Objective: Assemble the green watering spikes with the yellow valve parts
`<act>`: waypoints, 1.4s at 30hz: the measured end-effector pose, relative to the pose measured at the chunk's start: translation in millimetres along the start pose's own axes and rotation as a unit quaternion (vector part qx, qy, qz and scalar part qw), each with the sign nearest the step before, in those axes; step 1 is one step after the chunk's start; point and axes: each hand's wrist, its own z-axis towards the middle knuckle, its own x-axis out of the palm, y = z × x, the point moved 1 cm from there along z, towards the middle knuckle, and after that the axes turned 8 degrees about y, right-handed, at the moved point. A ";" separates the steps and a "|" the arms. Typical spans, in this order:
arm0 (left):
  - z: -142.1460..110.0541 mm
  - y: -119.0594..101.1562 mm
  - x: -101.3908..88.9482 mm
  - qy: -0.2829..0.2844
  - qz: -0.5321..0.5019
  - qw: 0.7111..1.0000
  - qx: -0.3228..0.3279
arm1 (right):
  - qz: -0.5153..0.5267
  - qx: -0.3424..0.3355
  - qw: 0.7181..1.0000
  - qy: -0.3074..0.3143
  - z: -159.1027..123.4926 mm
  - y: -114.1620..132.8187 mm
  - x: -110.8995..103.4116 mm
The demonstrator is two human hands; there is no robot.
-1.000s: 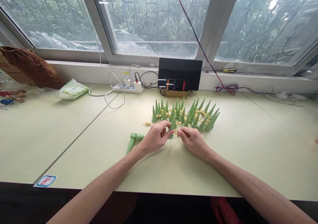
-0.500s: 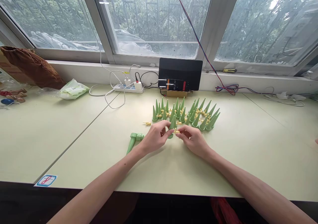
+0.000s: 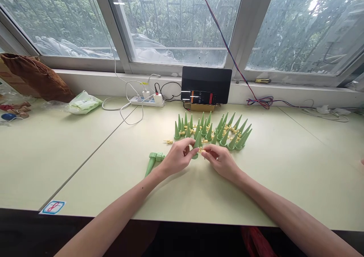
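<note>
My left hand (image 3: 179, 154) is closed around the lower part of a green plastic cone (image 3: 198, 140), which stands point up near the table's middle. Close against its right side, the fingertips of my right hand (image 3: 220, 159) pinch a small yellow plastic piece (image 3: 200, 150). Whether that piece is fixed to the cone I cannot tell. Just behind my hands, several green cones (image 3: 231, 141) stand in clusters, with small yellow pieces (image 3: 229, 130) among them. One loose yellow piece (image 3: 167, 141) lies left of the clusters. A green spike with a side fitting (image 3: 152, 160) rests beside my left forearm.
A phone (image 3: 202, 97) leans on a black tablet-like panel (image 3: 210, 80) at the back. Left of it are a power strip (image 3: 148, 101) with white cables, a packet of wipes (image 3: 84, 103) and a brown cloth bag (image 3: 38, 76). Bundled wires (image 3: 261, 102) lie at the back right.
My right hand and the yellow piece have shifted very slightly against the cone. My left hand and the other things stay where they were.
</note>
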 end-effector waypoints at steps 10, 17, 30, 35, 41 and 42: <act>-0.2 -2.4 -4.0 0.049 -0.053 0.997 -0.041 | -0.008 -0.018 1.000 -0.010 -0.7 -1.7 0.3; -0.8 -4.0 -4.8 0.070 -0.081 0.993 -0.050 | -0.002 -0.027 1.000 0.006 -0.7 -1.8 0.7; -2.1 -5.8 -3.4 0.061 -0.065 0.996 -0.014 | 0.026 -0.008 0.999 0.033 0.4 1.4 -2.2; -2.2 -7.3 -3.1 0.062 -0.059 0.996 -0.014 | 0.019 -0.009 0.999 0.035 -0.1 0.8 -1.8; -1.8 -3.5 -0.6 0.045 -0.025 0.999 0.005 | 0.058 0.018 0.997 0.045 -0.1 0.6 -2.3; -1.8 -2.8 0.0 0.041 -0.018 0.999 0.011 | 0.072 0.026 0.996 0.050 -0.2 0.1 -2.0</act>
